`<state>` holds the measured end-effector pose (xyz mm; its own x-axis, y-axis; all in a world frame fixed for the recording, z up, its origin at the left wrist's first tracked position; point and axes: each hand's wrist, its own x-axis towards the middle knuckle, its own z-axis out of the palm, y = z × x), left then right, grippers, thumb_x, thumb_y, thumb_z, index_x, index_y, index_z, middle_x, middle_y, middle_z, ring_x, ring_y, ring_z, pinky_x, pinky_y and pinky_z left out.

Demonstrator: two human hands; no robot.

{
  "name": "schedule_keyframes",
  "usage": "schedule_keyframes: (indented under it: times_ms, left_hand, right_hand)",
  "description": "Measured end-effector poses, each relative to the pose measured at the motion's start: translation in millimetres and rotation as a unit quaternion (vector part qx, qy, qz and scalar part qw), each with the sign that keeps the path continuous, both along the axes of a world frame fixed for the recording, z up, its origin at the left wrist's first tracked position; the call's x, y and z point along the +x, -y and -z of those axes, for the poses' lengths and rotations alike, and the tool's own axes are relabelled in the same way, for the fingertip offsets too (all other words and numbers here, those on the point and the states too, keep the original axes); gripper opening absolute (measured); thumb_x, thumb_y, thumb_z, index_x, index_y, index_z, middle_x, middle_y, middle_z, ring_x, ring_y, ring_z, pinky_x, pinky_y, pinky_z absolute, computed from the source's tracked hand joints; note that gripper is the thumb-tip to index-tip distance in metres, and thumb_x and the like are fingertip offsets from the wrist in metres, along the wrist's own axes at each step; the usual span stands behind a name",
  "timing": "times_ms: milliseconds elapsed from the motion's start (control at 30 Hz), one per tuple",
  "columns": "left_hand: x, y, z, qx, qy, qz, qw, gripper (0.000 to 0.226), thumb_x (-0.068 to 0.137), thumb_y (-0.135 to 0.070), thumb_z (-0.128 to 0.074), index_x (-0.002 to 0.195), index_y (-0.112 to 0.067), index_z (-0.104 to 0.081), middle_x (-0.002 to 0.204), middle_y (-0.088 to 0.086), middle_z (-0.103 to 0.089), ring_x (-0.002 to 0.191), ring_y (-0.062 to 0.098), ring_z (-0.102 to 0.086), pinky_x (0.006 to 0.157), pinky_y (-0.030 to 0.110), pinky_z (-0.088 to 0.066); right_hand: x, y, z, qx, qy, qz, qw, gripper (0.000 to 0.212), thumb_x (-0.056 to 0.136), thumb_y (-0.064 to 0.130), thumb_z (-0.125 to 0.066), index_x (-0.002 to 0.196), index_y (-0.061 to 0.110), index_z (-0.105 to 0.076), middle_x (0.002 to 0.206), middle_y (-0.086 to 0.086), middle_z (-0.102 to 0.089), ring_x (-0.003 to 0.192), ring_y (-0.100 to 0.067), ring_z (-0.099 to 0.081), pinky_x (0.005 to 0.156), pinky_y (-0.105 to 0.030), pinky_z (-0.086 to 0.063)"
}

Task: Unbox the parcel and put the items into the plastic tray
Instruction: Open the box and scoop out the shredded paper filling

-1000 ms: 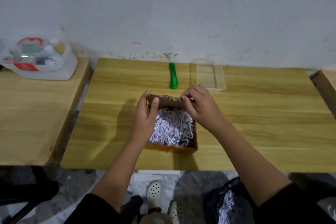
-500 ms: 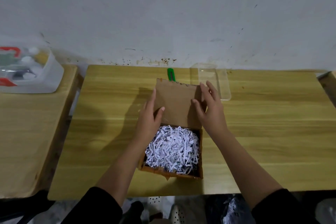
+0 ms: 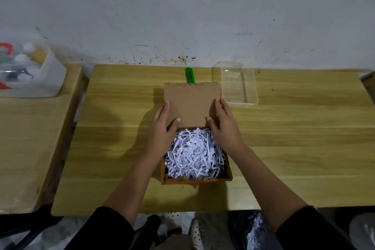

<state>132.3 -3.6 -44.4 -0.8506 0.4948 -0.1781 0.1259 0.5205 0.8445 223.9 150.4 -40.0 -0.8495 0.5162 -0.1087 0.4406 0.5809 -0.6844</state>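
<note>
The box (image 3: 195, 168) stands on the surface (image 3: 294, 148), near its front edge, and its lid (image 3: 191, 103) is folded back, away from the person. The lid lies almost flat and covers part of the green cutter (image 3: 190, 75) behind it. The left hand (image 3: 162, 130) and the right hand (image 3: 225, 126) are both spread open with the fingers nearly straight. They press on the two sides of the lid near its fold, thumbs on top; neither hand closes around anything. The box is full of white shredded paper (image 3: 193, 153), and no item shows through it. The clear tray (image 3: 239, 85) waits just to the right of the lid, close to the wall, and it has nothing in it.

The step in hand, as I judge it, is to press the lid fully back so that it does not spring closed. To do this well, push along the fold and not at the far edge, because the far edge looks torn and weak. One hand should then keep the box from sliding, while the other hand goes into the paper. It is better to part the paper gently and feel for the items than to pull out big handfuls, since loose strips scatter easily over the surface. The items are hidden, so I cannot tell how many there are. The tray is near enough for a short reach.
</note>
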Motion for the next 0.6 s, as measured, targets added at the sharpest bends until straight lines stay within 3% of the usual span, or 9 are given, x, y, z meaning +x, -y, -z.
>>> schedule_keyframes:
  times_ms: [167, 267, 333, 433, 500, 600]
  left_hand:
    - [4.5, -0.5, -9.5, -0.052, -0.003, 0.018, 0.998, 0.065, 0.095, -0.028, -0.047, 0.148, -0.022, -0.011, 0.156, 0.001, -0.015, 0.142, 0.021, -0.021, 0.115, 0.039, -0.025]
    - [9.7, 6.4, -17.3, -0.075, -0.036, 0.026, 0.996, 0.065, 0.092, -0.020, -0.053, 0.147, -0.016, -0.018, 0.157, 0.002, -0.013, 0.144, 0.021, -0.015, 0.117, 0.039, -0.019]
    - [15.2, 14.4, -23.7, -0.088, -0.077, 0.027, 0.993, 0.064, 0.091, -0.019, -0.057, 0.146, -0.014, -0.025, 0.157, 0.003, -0.012, 0.145, 0.022, -0.010, 0.118, 0.039, -0.016]
    - [27.9, 29.5, -35.0, -0.097, -0.125, 0.041, 0.987, 0.064, 0.089, -0.028, -0.060, 0.144, -0.014, -0.031, 0.156, 0.002, -0.017, 0.144, 0.021, -0.015, 0.117, 0.039, -0.021]
    - [36.4, 37.8, -41.9, -0.110, -0.138, 0.107, 0.978, 0.066, 0.087, -0.037, -0.059, 0.144, -0.015, -0.032, 0.153, 0.001, -0.024, 0.141, 0.020, -0.024, 0.114, 0.035, -0.026]
    - [42.7, 40.7, -44.6, -0.193, -0.122, 0.266, 0.937, 0.075, 0.085, -0.040, -0.062, 0.146, -0.015, -0.026, 0.153, 0.001, -0.025, 0.137, 0.017, -0.030, 0.107, 0.027, -0.029]
  right_hand:
    - [7.5, -4.0, -5.3, 0.002, 0.020, -0.026, 0.999, 0.063, 0.095, 0.022, -0.048, 0.146, 0.008, -0.015, 0.158, -0.007, -0.006, 0.145, -0.021, -0.008, 0.116, -0.030, -0.015]
    - [19.8, -3.6, -12.9, 0.015, 0.024, -0.050, 0.998, 0.061, 0.093, 0.018, -0.051, 0.145, 0.006, -0.020, 0.158, -0.008, -0.008, 0.145, -0.023, -0.012, 0.118, -0.038, -0.023]
    - [29.9, -1.1, -19.9, 0.038, 0.023, -0.064, 0.997, 0.061, 0.093, 0.018, -0.052, 0.145, 0.006, -0.023, 0.157, -0.009, -0.012, 0.144, -0.025, -0.016, 0.116, -0.036, -0.025]
    - [45.4, 5.8, -33.4, 0.091, -0.023, -0.100, 0.991, 0.055, 0.091, 0.017, -0.055, 0.140, 0.005, -0.034, 0.151, -0.013, -0.027, 0.139, -0.027, -0.026, 0.114, -0.036, -0.028]
    - [51.0, 10.0, -38.2, 0.118, -0.042, -0.171, 0.977, 0.052, 0.088, 0.018, -0.059, 0.135, 0.005, -0.042, 0.143, -0.015, -0.040, 0.132, -0.029, -0.037, 0.110, -0.040, -0.036]
    - [47.8, 15.8, -39.2, 0.099, 0.065, -0.277, 0.954, 0.068, 0.083, 0.030, -0.065, 0.140, 0.010, -0.034, 0.146, -0.010, -0.034, 0.136, -0.026, -0.029, 0.112, -0.039, -0.032]
